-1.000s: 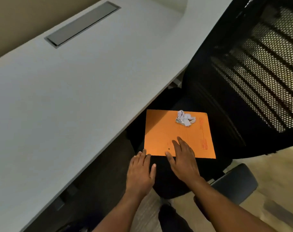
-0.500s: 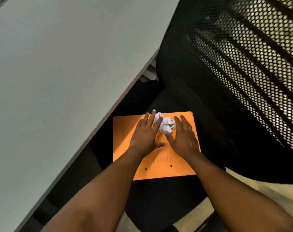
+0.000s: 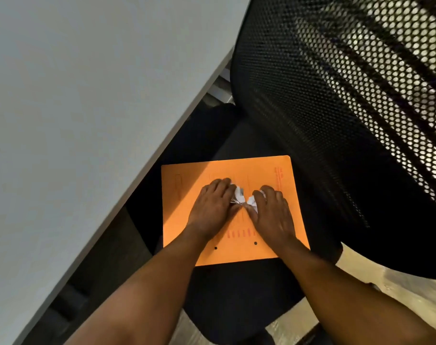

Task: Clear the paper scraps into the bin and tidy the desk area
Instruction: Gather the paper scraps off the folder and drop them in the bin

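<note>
Desk (image 3: 82, 100): pale grey top, edge running diagonally, dark space beneath. Office chair (image 3: 249, 302): black padded seat, black mesh backrest (image 3: 348, 100) with light showing through the holes. Floor (image 3: 376, 282): light, pale beige, lower right.

The scene is dim and warm in tone, with the grey tabletop (image 3: 75, 108) lit softly and evenly. Bright light shines through the holes of the mesh chair back (image 3: 361, 95), while the seat under the orange folder (image 3: 261, 170) stays almost black. The picture is slightly soft, and straight edges bend near the borders.
</note>
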`<state>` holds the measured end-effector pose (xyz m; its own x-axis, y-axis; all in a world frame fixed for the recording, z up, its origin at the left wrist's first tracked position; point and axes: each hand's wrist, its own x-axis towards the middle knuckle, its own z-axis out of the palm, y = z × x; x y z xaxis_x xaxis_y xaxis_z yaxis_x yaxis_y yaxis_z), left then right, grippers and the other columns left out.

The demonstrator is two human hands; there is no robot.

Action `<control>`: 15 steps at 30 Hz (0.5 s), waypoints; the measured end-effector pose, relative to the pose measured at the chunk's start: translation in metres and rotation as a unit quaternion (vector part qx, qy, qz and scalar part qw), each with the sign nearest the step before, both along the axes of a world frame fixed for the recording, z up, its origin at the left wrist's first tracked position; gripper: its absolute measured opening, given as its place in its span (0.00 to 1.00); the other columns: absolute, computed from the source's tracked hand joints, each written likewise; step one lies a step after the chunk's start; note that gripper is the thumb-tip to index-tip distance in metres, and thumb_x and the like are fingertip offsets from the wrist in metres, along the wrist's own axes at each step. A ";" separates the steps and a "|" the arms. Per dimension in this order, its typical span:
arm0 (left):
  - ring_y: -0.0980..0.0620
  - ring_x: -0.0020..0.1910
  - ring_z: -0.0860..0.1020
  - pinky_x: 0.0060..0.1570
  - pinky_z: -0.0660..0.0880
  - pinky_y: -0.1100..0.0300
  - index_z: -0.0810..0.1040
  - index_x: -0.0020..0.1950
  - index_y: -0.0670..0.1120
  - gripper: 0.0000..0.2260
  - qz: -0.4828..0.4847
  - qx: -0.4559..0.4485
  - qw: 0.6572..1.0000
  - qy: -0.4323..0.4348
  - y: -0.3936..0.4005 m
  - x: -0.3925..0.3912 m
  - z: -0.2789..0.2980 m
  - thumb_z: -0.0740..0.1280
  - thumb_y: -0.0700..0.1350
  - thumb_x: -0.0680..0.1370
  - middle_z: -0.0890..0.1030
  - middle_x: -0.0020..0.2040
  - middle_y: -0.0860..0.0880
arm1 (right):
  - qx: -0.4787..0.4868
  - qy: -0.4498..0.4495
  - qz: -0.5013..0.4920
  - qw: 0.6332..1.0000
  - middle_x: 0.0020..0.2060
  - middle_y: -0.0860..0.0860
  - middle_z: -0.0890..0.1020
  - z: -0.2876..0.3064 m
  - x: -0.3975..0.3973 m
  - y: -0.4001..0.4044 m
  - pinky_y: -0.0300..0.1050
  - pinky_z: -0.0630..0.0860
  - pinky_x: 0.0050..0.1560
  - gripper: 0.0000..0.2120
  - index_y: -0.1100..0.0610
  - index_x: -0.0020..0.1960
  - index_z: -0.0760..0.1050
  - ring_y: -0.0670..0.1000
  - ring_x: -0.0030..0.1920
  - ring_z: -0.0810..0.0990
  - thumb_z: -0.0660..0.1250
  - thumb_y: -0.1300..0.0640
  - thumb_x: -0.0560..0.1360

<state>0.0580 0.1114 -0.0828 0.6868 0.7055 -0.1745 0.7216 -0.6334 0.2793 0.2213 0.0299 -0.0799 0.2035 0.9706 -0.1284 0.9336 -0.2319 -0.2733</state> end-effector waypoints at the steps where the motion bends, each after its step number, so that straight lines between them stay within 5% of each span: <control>1: 0.45 0.67 0.68 0.65 0.69 0.49 0.68 0.71 0.45 0.24 -0.001 0.015 1.000 -0.009 -0.008 -0.002 0.000 0.59 0.57 0.81 0.71 0.70 0.44 | 0.002 -0.004 0.006 1.000 0.56 0.59 0.75 0.000 -0.003 -0.006 0.53 0.75 0.44 0.17 0.58 0.59 0.73 0.58 0.48 0.75 0.70 0.50 0.74; 8: 0.42 0.51 0.74 0.46 0.73 0.49 0.69 0.69 0.45 0.21 -0.044 0.054 0.997 0.018 -0.041 0.002 0.005 0.64 0.52 0.78 0.75 0.60 0.42 | -0.015 0.011 0.053 0.998 0.45 0.56 0.76 0.004 -0.015 -0.016 0.45 0.68 0.31 0.15 0.58 0.58 0.74 0.54 0.40 0.75 0.72 0.57 0.73; 15: 0.42 0.39 0.76 0.31 0.67 0.52 0.71 0.58 0.44 0.11 -0.023 -0.020 0.999 0.035 -0.044 -0.003 0.002 0.58 0.50 0.82 0.76 0.48 0.41 | -0.070 0.034 0.108 0.991 0.48 0.55 0.77 0.000 -0.009 -0.018 0.45 0.68 0.33 0.13 0.56 0.58 0.71 0.55 0.43 0.76 0.68 0.61 0.75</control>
